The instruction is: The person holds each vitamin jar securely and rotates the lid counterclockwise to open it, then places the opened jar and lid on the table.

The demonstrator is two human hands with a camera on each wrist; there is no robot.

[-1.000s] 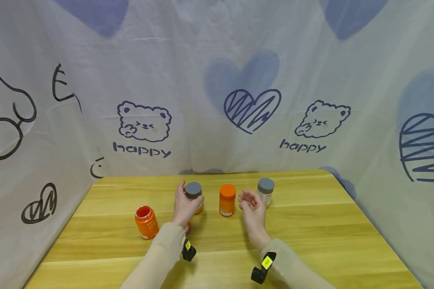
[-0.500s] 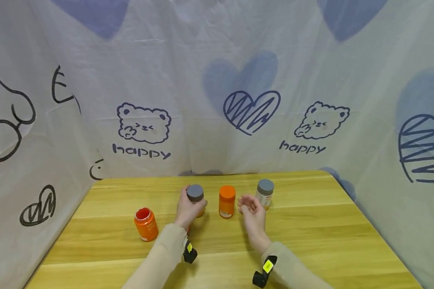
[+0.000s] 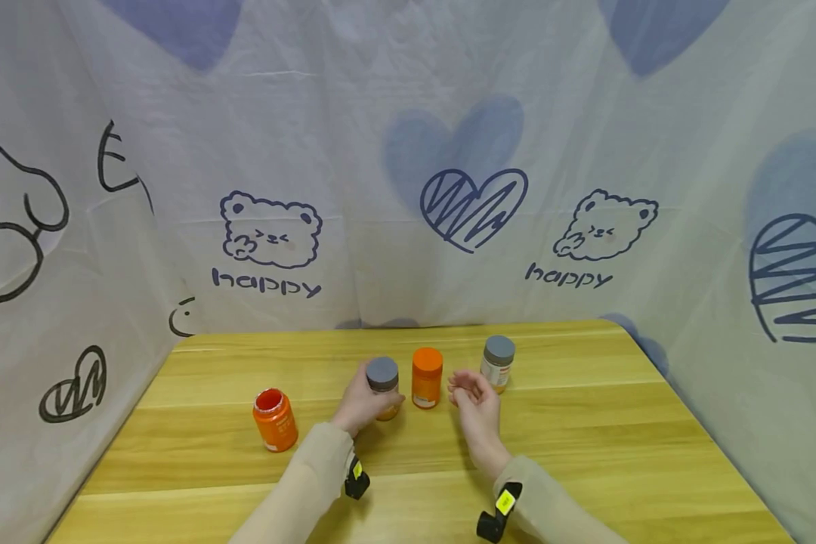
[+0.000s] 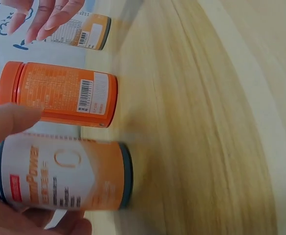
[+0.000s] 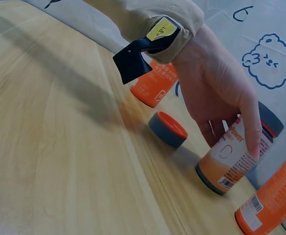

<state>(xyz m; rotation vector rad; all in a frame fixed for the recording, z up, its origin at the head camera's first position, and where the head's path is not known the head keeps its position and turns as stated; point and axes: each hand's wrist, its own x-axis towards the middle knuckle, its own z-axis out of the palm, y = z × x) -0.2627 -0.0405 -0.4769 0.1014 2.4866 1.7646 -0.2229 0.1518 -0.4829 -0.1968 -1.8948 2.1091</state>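
My left hand (image 3: pixel 363 400) grips a supplement bottle (image 3: pixel 383 374) with a grey lid and a white-and-orange label, its thumb across the near side. In the left wrist view that bottle (image 4: pixel 67 171) looks slightly blurred; I cannot tell whether its base touches the table. Just right of it stands a closed all-orange bottle (image 3: pixel 427 378), a small gap apart. My right hand (image 3: pixel 477 412) holds nothing, its fingers loosely bent, between the orange bottle and a second grey-lidded bottle (image 3: pixel 499 363). In the right wrist view the left hand's fingers are partly hidden behind the held bottle.
An orange bottle (image 3: pixel 275 423) without a lid stands at the left. A loose grey cap with an orange inside (image 5: pixel 168 129) lies on the wooden table (image 3: pixel 585 453), hidden in the head view. A printed cloth (image 3: pixel 381 287) hangs behind the table.
My left hand has moved the grey-lidded bottle to the right and a little nearer, closer to the orange bottle. The right hand has stayed almost still.
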